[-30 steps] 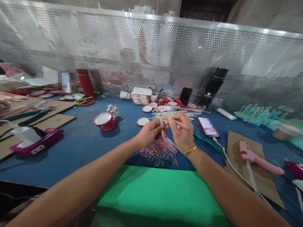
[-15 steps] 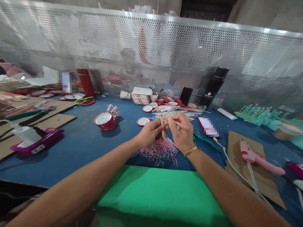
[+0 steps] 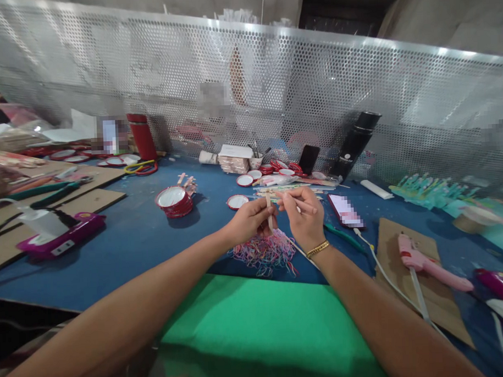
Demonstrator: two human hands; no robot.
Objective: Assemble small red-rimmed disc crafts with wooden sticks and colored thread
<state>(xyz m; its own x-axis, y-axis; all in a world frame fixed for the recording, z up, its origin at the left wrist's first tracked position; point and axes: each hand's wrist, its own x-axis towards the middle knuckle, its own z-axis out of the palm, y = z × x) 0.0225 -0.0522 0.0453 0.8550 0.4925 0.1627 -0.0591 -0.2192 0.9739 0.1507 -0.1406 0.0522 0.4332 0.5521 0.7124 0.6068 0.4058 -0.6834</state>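
Note:
My left hand (image 3: 252, 217) pinches a flat, pale wooden craft stick (image 3: 269, 200), held upright over the table. Close to its right, my right hand (image 3: 303, 222), with a gold bracelet (image 3: 318, 248) at the wrist, is closed on a slim, pale pen-like tool (image 3: 305, 205). Its tip points at the stick, a small gap apart; its exact kind is too small to make out. Below both hands lies a tangled heap of multicoloured threads (image 3: 264, 254). Just behind them are several thin sticks (image 3: 293, 191) and a red-rimmed white disc (image 3: 237, 202).
A stack of red-rimmed discs (image 3: 175, 202) stands to the left. On the right are teal-handled pliers (image 3: 344, 237), a phone (image 3: 346, 211) on a cable, and a pink glue gun (image 3: 429, 265) on cardboard (image 3: 391, 233). A black bottle (image 3: 355, 143) leans against the perforated metal screen (image 3: 148, 65).
My right hand has drawn slightly right, away from the craft stick, opening a small gap. My left hand stays in place with the stick.

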